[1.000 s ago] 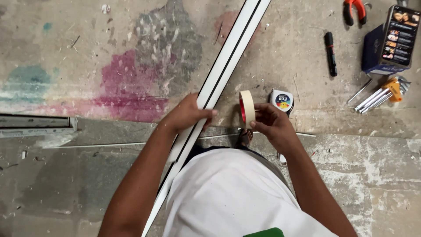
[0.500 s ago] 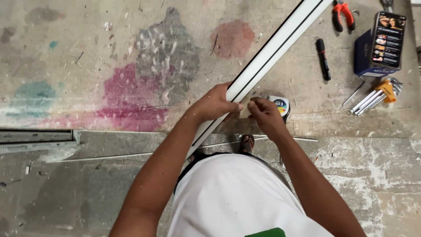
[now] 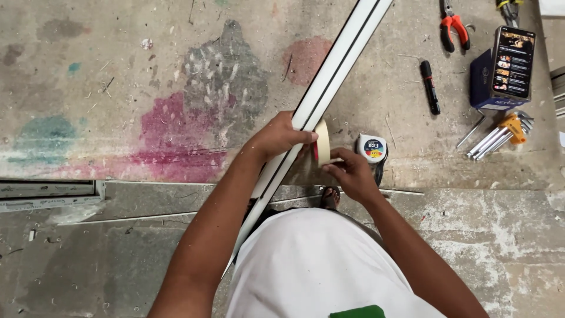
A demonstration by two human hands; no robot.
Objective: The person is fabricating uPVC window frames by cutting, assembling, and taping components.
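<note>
Gripping the long white profile strip (image 3: 329, 82) with my left hand (image 3: 281, 136), I have the fingers curled around it near frame centre, thumb side toward the tape; the strip runs diagonally from the upper right of the frame down past my body to lower centre, a dark groove along its length. Just right of that hand, the roll of masking tape (image 3: 322, 143) stands on edge against the strip, touching it. My right hand (image 3: 351, 172) holds the roll from the right, fingers pinching its rim and lower edge; whether a free tape end is already lifted I cannot tell. Judgement: the step in hand is starting a wrap of tape on the strip. The next move would need the left hand to hold the strip steady while the right draws the roll around it under light tension, keeping the tape flat. Pose: both forearms come up from the lower frame and converge at centre, wrists slightly bent inward. Further right on the stained concrete floor (image 3: 118, 70): a tape measure (image 3: 372, 148) just beside my right hand, a black marker (image 3: 429, 87), red-handled pliers (image 3: 454, 29), a dark blue box (image 3: 505, 68), a set of hex keys (image 3: 500, 134).
</note>
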